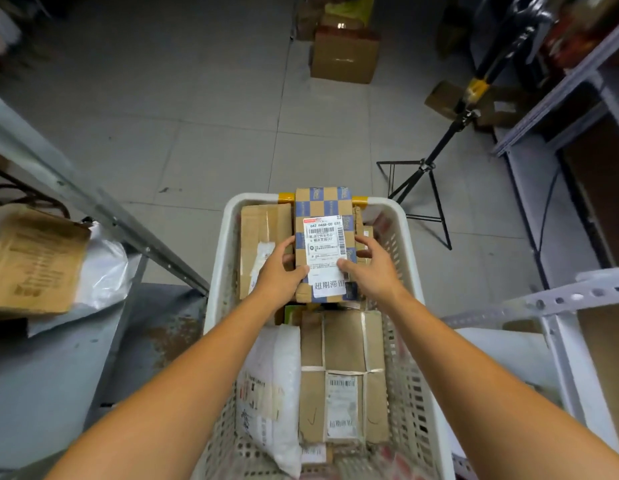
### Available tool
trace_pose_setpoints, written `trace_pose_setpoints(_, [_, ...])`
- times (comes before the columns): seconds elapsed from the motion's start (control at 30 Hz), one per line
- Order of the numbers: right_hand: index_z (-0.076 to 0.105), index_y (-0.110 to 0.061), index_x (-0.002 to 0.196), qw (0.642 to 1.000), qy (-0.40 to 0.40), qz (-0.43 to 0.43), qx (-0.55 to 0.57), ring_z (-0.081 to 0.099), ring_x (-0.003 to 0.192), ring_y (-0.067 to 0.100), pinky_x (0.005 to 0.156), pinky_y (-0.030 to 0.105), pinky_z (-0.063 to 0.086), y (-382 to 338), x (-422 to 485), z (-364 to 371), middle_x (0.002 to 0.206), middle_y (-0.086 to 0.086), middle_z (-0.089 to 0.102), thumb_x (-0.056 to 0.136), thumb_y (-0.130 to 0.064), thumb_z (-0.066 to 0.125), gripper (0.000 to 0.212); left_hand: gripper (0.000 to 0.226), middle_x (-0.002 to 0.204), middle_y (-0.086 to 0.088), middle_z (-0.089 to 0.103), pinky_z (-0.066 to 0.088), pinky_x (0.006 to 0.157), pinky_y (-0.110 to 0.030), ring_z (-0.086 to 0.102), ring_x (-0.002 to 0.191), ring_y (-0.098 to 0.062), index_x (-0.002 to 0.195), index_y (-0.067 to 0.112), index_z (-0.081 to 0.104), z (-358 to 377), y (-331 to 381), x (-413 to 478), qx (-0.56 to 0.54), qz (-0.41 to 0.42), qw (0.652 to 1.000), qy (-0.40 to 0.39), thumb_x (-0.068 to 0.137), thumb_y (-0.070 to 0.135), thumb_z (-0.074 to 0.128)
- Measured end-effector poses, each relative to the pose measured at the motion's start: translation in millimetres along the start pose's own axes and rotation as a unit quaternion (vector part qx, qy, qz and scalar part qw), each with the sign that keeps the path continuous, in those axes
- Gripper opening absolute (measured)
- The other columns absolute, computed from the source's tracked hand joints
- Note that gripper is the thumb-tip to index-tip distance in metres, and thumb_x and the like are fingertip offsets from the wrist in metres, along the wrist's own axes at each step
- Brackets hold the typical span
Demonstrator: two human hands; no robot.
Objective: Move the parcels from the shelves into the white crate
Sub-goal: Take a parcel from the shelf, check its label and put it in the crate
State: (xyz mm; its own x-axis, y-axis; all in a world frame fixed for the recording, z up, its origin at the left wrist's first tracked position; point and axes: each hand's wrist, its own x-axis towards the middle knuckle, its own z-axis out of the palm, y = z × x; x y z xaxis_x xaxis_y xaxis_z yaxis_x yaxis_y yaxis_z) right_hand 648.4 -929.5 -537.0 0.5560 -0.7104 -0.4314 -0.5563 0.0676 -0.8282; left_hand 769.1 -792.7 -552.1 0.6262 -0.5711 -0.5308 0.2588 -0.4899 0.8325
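Near end of white perforated plastic crate (218,258): white poly mailer (270,375) and taped tan cardboard box (342,344), lying flat.
Beyond them, left hand (278,268) and right hand (372,268) grip near end of blue-and-tan checkered cardboard parcel (323,204), one per long side, equally near.
Thumbs on white label; fingers (287,244) curled round edges.
Parcel long axis runs away from person; far end over crate's far rim, contact unclear.
Judgement: set down right of flat brown box (263,230).
Beyond: grey tiled floor (214,133), black tripod (429,174).
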Motion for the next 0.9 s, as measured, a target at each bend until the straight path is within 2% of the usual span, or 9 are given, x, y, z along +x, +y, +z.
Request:
trace_pose_setpoints(0.2, [0.048,-0.024,0.137,1.000,-0.020,-0.003,-0.003,0.064,0.103,0.013,0.083,0.037,0.060,15.2,18.8,-3.6,0.114,-0.004,0.063,0.086,-0.013,0.074,0.059,0.066,0.133,0.005,0.059,0.059,0.086,-0.048,0.063,0.114,-0.018,0.146,0.039,0.036,5.5,-10.9,11.9,-0.010,-0.021,1.000,0.014,0.093,0.010,0.064])
trace_pose_setpoints(0.37, [0.047,-0.023,0.139,0.999,-0.034,-0.013,-0.032,0.063,0.105,0.015,0.088,0.036,0.057,15.5,21.7,-7.4,0.102,-0.015,0.058,0.086,-0.015,0.075,0.061,0.067,0.135,0.004,0.058,0.059,0.086,-0.048,0.062,0.115,-0.018,0.146,0.041,0.035,10.5,-12.0,12.9,-0.002,-0.025,0.999,0.023,0.094,0.010,0.063])
trace_pose_setpoints(0.47, [0.045,-0.024,0.140,0.998,-0.040,-0.010,-0.046,0.063,0.105,0.016,0.091,0.038,0.056,11.5,19.1,-7.7,0.108,-0.010,0.058,0.087,-0.017,0.074,0.061,0.065,0.132,0.003,0.061,0.058,0.088,-0.048,0.064,0.112,-0.018,0.147,0.039,0.034,11.8,-9.8,9.9,0.015,-0.030,0.999,0.031,0.095,0.011,0.062])
trace_pose_setpoints(0.57, [0.045,-0.023,0.140,0.996,-0.052,0.014,-0.071,0.064,0.101,0.017,0.090,0.039,0.056,4.3,16.5,-11.9,0.114,-0.006,0.063,0.087,-0.019,0.072,0.059,0.063,0.126,-0.003,0.066,0.057,0.090,-0.046,0.066,0.106,-0.020,0.148,0.034,0.034,8.3,-2.9,3.2,0.060,-0.049,0.997,0.022,0.094,0.019,0.064])
trace_pose_setpoints(0.67, [0.048,-0.018,0.140,0.989,-0.075,0.043,-0.122,0.064,0.106,0.023,0.091,0.042,0.055,-4.7,9.3,-23.8,0.125,0.004,0.063,0.089,-0.023,0.069,0.055,0.056,0.122,-0.007,0.067,0.052,0.092,-0.036,0.064,0.107,-0.022,0.145,0.023,0.042,2.9,10.5,-10.6,0.141,-0.060,0.988,0.010,0.094,0.023,0.063])
trace_pose_setpoints(0.8, [0.049,-0.013,0.139,0.984,-0.070,0.063,-0.150,0.060,0.105,0.022,0.080,0.029,0.050,-22.1,-13.5,-48.4,0.127,0.007,0.061,0.092,-0.026,0.065,0.051,0.046,0.119,-0.004,0.065,0.048,0.089,-0.030,0.060,0.100,-0.019,0.139,0.021,0.048,-7.5,37.9,-27.1,0.234,-0.035,0.972,-0.017,0.095,0.025,0.061])
trace_pose_setpoints(0.9, [0.054,-0.014,0.135,0.979,-0.040,0.058,-0.191,0.060,0.114,0.024,0.098,0.039,0.049,-36.1,-38.7,-70.4,0.129,0.005,0.062,0.090,-0.034,0.067,0.050,0.048,0.123,-0.006,0.060,0.047,0.086,-0.031,0.058,0.101,-0.021,0.143,0.022,0.045,-13.0,63.8,-38.4,0.307,0.008,0.951,-0.038,0.097,0.026,0.056])
